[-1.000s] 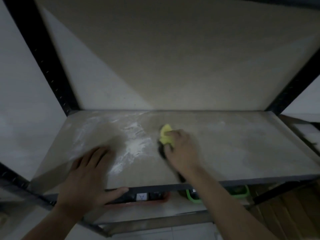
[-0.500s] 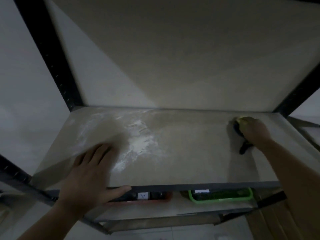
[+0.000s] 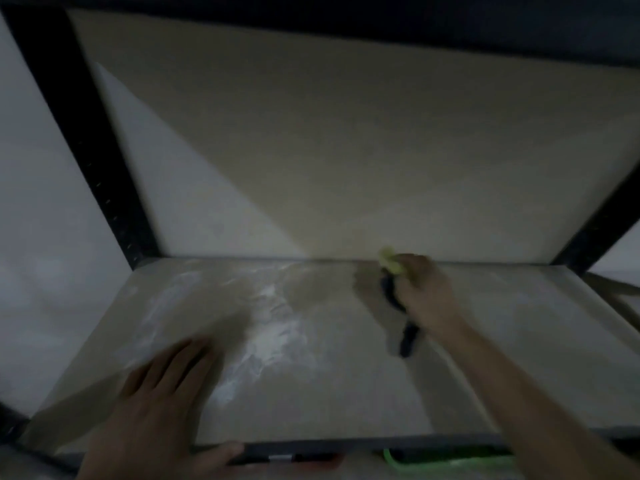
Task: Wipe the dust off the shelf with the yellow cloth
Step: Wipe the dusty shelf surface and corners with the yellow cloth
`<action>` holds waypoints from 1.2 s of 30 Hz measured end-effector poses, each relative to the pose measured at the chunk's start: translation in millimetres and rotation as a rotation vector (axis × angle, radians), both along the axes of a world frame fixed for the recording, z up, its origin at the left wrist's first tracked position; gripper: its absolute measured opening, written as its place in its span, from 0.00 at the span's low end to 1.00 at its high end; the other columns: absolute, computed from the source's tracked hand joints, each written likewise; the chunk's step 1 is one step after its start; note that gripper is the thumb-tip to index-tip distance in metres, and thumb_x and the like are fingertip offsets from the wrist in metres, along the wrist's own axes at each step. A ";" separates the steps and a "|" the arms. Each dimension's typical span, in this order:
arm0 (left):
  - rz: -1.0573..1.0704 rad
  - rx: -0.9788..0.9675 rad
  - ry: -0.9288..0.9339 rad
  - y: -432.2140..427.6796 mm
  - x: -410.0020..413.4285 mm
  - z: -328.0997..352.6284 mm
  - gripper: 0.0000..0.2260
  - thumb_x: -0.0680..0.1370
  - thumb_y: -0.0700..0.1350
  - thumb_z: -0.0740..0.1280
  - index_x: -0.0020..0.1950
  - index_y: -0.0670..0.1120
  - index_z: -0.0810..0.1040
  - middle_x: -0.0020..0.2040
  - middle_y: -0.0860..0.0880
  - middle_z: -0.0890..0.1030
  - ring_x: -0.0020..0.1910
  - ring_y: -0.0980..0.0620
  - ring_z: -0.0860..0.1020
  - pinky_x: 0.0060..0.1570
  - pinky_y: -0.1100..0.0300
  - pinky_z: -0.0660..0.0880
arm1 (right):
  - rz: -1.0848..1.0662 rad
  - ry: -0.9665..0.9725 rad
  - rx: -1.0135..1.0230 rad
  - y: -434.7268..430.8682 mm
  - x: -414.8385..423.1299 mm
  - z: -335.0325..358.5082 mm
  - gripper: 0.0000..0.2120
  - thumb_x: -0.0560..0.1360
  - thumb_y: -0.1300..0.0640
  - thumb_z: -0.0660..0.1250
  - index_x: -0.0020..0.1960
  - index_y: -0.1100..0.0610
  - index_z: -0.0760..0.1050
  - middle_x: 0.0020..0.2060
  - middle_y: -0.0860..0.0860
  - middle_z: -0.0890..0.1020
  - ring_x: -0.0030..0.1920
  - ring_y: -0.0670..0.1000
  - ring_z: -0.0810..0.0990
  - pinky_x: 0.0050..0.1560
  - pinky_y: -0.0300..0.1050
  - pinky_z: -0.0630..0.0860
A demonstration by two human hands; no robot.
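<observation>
Item: shelf board [image 3: 485,358], pale, dim-lit, view motion-blurred. Landmark: white dust patch [image 3: 273,334], thickest at the board's left-centre, with thinner streaks trailing off toward the back-left corner. Yellow cloth [image 3: 389,261]: bunched, to the right of the dust patch and farther back, against the rear edge of the board. Right hand [image 3: 426,292]: fingers curled round the cloth, pressing it to the board. A dark elongated shape [image 3: 408,337] lies under this hand, nearer than the cloth and right of the dust patch; whether handle or shadow cannot be told. Left hand [image 3: 156,403]: fingers straight and flat on the board, just left of the dust patch on its near side, the edge touching the outer powder, thumb over the front lip; holds nothing. Black upright [image 3: 97,161]: far left of the dust patch. Green tray [image 3: 450,460]: lower level, below and right of the dust patch. Step judged: wiping stroke at the rear edge, with the main deposit unwiped. Handling note: likely best to draw the cloth leftward into the dust patch with flat, even pressure, overlap the passes, gather powder toward one edge rather than scatter it, and lift the bracing left hand before wiping beneath it.
</observation>
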State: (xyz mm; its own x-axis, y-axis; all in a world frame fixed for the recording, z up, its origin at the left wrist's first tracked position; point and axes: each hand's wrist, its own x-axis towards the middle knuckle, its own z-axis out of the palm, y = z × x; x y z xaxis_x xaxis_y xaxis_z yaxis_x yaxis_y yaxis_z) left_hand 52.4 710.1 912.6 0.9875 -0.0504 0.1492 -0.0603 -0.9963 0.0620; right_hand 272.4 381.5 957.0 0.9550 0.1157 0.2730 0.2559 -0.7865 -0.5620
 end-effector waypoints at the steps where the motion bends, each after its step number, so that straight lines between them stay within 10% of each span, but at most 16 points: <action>1: 0.004 0.013 0.008 0.3 -0.2 -1.1 0.49 0.72 0.80 0.56 0.66 0.38 0.84 0.67 0.39 0.82 0.67 0.41 0.78 0.60 0.48 0.72 | -0.094 0.011 -0.058 -30.4 17.0 -0.3 0.16 0.78 0.59 0.62 0.65 0.57 0.76 0.64 0.58 0.77 0.63 0.58 0.75 0.65 0.45 0.68; 10: 0.029 0.001 0.073 3.0 -3.3 -3.0 0.51 0.66 0.79 0.63 0.72 0.38 0.80 0.71 0.39 0.79 0.69 0.34 0.79 0.62 0.37 0.77 | -0.161 0.098 -0.396 -14.3 47.9 -9.7 0.05 0.76 0.59 0.57 0.44 0.58 0.69 0.47 0.62 0.79 0.49 0.62 0.78 0.47 0.50 0.73; 17: 0.010 -0.013 0.025 4.0 -4.8 -4.9 0.51 0.67 0.79 0.63 0.73 0.39 0.79 0.72 0.40 0.79 0.70 0.35 0.78 0.62 0.36 0.78 | 0.506 0.058 -0.376 143.2 0.2 2.8 0.17 0.75 0.57 0.62 0.63 0.55 0.76 0.60 0.59 0.79 0.59 0.60 0.77 0.62 0.47 0.72; 23: -0.006 -0.053 -0.025 6.3 -3.0 -11.9 0.51 0.63 0.77 0.70 0.71 0.39 0.80 0.71 0.40 0.79 0.69 0.36 0.78 0.63 0.40 0.77 | 0.143 0.167 -0.538 121.4 43.9 4.8 0.19 0.73 0.55 0.60 0.63 0.55 0.73 0.61 0.57 0.76 0.60 0.62 0.74 0.61 0.51 0.74; 32: -0.014 -0.074 -0.023 8.8 -4.5 -12.1 0.50 0.63 0.79 0.69 0.73 0.43 0.77 0.73 0.44 0.76 0.72 0.40 0.75 0.66 0.42 0.75 | 0.545 0.172 -0.445 196.8 12.1 2.1 0.22 0.75 0.54 0.63 0.69 0.51 0.72 0.65 0.56 0.75 0.64 0.59 0.73 0.65 0.49 0.70; 36: -0.053 -0.101 -0.085 10.2 -12.5 -6.6 0.45 0.68 0.75 0.68 0.73 0.44 0.77 0.73 0.44 0.76 0.73 0.40 0.75 0.68 0.45 0.73 | 0.367 0.031 -0.217 142.9 -7.5 15.5 0.22 0.74 0.59 0.65 0.67 0.55 0.74 0.64 0.55 0.78 0.65 0.57 0.75 0.65 0.44 0.69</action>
